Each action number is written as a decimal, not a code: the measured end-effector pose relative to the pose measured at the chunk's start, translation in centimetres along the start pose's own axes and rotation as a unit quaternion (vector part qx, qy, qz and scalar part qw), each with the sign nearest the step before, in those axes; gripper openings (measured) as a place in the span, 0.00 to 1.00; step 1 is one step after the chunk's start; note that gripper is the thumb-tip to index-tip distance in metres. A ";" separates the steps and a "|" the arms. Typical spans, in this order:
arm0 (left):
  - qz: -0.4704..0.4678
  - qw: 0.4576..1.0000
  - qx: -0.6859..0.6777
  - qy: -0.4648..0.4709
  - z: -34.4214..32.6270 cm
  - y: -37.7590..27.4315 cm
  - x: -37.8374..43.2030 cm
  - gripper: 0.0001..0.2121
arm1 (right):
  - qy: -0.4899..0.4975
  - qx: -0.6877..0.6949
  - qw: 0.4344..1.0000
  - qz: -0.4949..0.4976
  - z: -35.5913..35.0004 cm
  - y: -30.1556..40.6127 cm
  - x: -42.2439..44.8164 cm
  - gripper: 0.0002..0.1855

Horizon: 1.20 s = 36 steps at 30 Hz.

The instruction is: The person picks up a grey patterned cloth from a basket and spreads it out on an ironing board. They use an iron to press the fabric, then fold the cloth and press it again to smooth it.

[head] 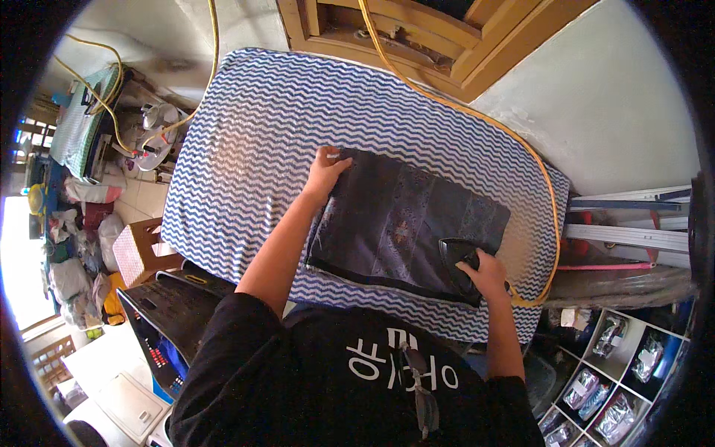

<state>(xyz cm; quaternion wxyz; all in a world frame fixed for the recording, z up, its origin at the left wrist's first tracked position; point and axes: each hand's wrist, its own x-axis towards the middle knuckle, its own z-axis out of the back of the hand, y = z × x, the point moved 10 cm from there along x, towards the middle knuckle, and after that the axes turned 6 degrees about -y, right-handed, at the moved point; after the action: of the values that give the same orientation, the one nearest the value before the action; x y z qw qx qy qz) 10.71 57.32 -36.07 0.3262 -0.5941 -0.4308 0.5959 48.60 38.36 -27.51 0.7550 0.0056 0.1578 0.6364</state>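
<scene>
A dark patterned cloth, folded into a rough rectangle, lies flat on a padded ironing table covered in blue and white zigzag fabric. My left hand pinches the cloth's far left corner between thumb and fingers. Near its right end, my right hand grips the handle of a black clothes iron. The iron rests on the cloth close to its near right corner, and the hand hides part of the handle. A yellow cord runs from behind the iron around the table's right edge.
Shelves with plastic-wrapped bundles stand at the lower right, below a folded metal ladder. To the left are a black crate, a woven-sided stool and a second ironing surface bearing another iron. A wooden window frame borders the far side.
</scene>
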 end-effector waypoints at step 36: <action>-0.233 0.762 0.604 -0.023 8.1 4.3 -17.7 0.31 | -0.251 0.104 0.914 0.299 1.1 29.6 12.5 0.23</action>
<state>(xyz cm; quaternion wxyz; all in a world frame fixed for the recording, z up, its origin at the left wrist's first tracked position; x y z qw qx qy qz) 4.69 38.60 -32.99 0.7359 -0.1416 -0.1144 0.6521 22.27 56.26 -23.12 0.5389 0.2911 0.0193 0.7902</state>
